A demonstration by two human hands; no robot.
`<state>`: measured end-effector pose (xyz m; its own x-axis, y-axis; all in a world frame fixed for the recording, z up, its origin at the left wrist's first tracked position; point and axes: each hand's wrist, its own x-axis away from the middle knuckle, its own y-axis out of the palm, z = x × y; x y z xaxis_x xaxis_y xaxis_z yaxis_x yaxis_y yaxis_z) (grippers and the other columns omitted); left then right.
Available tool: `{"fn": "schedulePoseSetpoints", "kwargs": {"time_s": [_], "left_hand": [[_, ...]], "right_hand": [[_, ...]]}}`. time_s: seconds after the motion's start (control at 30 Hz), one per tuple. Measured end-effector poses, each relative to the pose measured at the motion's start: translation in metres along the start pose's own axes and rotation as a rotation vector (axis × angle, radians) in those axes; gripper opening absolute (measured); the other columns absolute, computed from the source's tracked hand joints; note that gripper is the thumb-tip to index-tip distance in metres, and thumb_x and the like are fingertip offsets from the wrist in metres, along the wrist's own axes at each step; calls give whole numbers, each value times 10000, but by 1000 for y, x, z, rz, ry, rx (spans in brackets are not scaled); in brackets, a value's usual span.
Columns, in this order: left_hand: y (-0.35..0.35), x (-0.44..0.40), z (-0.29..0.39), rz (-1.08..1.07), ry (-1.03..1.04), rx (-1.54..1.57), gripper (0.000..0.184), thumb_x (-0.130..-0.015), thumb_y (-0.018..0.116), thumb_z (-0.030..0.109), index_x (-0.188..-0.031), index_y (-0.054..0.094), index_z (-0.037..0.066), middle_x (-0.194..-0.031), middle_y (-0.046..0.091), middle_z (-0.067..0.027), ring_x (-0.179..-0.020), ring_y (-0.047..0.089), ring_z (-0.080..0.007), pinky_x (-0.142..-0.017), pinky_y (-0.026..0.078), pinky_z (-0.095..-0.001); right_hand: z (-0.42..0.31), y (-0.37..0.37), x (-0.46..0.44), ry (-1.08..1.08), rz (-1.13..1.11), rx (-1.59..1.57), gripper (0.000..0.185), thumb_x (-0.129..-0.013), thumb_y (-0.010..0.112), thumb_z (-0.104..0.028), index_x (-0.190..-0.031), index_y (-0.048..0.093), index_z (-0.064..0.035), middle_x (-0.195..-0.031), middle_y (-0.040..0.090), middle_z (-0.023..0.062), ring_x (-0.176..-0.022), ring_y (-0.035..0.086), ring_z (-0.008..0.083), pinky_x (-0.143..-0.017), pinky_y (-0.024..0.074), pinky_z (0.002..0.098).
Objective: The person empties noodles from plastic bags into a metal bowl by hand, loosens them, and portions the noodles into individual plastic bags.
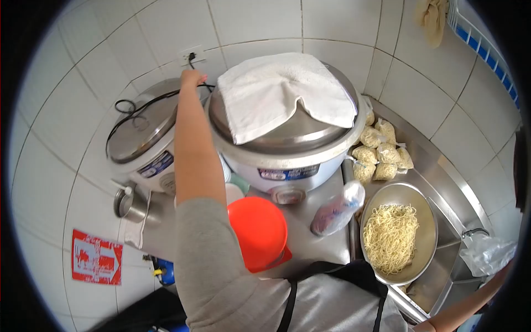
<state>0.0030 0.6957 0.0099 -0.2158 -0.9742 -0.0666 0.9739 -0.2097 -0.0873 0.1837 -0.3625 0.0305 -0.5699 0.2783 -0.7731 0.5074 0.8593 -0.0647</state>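
My left hand [192, 78] reaches to the back wall, its fingers closed around the black power cord [191, 63] just below the plug [192, 56]. The plug sits in the white wall outlet [200, 55]. Below my arm, more black cord lies looped over the lid of the smaller rice cooker [141, 130]. To the right of the hand stands a large rice cooker [238, 157] with a white towel [265, 83] folded over its lid. My right forearm [470, 304] runs off the lower right edge; the hand is out of view, near a clear plastic bag [487, 253].
A steel bowl of noodles [390, 240] rests over the sink [442, 276]. Several tied bags of noodles [387, 155] lie behind it. A red container [259, 229], a plastic-wrapped bottle [337, 210] and a metal pot [131, 205] stand on the counter.
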Motion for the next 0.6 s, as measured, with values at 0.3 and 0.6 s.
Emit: {"fn": "schedulePoseSetpoints", "kwargs": {"time_s": [0.3, 0.6], "left_hand": [[15, -59, -13, -45, -160, -87, 223, -862, 359, 23, -1046, 430, -81, -843, 562, -207, -618, 652, -275, -354, 449, -271], [-1, -87, -5, 98, -220, -511, 235, -886, 391, 92, -823, 594, -7, -626, 623, -75, -448, 579, -134, -345, 382, -254]], "right_hand": [[-65, 4, -1, -344, 23, 695, 307, -831, 580, -157, -1081, 594, 19, -1151, 562, 209, -1098, 519, 303, -942, 395, 389], [-88, 60, -3, -368, 205, 366, 260, -816, 575, -171, -998, 620, 10, -1064, 600, 187, -1013, 546, 287, -881, 412, 408]]}}
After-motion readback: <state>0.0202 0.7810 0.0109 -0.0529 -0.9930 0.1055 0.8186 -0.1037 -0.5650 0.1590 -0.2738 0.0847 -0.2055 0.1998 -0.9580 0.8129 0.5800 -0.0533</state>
